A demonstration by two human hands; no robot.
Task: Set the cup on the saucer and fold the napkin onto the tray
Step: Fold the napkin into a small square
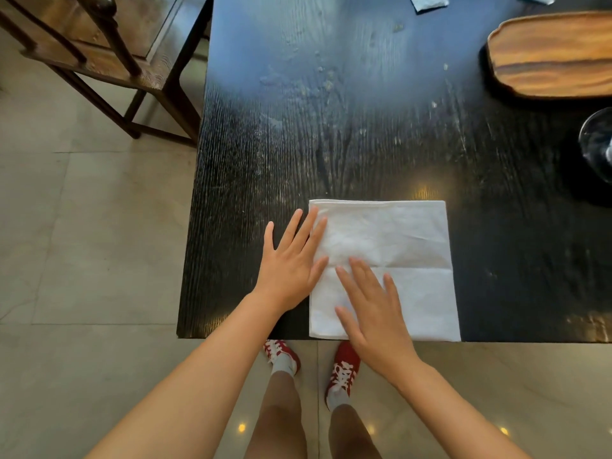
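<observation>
Flat, both hands on napkin

Taking the white napkin as the mark, the dark bench beyond its far edge lies bare across a wide stretch, so a hand could pass freely there and out toward the bench's left edge. Far beyond and to the right of the napkin the wooden tray blocks that corner, and nearer, well to the right of the napkin, a clear glass vessel stands at the picture's edge, with an open lane of bench between napkin and both. Off the bench, far to the left beyond the napkin, a wooden chair stands on the floor.
</observation>
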